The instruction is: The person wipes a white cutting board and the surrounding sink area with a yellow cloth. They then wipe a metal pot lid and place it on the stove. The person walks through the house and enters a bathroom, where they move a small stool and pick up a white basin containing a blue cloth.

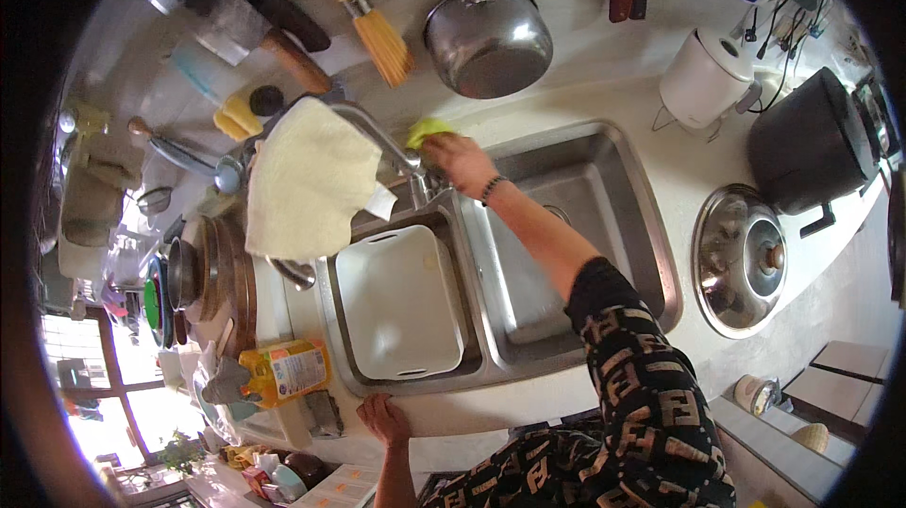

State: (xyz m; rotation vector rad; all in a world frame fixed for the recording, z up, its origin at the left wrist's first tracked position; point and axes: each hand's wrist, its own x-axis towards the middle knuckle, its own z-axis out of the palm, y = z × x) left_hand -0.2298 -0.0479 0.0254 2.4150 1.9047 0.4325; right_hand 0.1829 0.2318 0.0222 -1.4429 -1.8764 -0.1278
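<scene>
My right hand (459, 162) presses a yellow-green cloth (427, 131) against the counter behind the sink, close to the metal faucet (420, 186). Its forearm crosses the right basin (566, 225) of the stainless steel double sink. On the counter's front edge, below the left basin, rests my left hand (384, 418), with nothing held in it. A white plastic tub (403, 295) sits inside the left basin. The cream towel (311, 182) hangs above that basin's back left corner and hides part of the faucet pipe.
A saucepan (488, 40), a brush (371, 26) and a cleaver (212, 9) hang along the back wall. Right of the sink are a white kettle (704, 76), a dark pot (807, 143) and a lid (740, 260). A bottle of yellow liquid (287, 370) stands left of the sink.
</scene>
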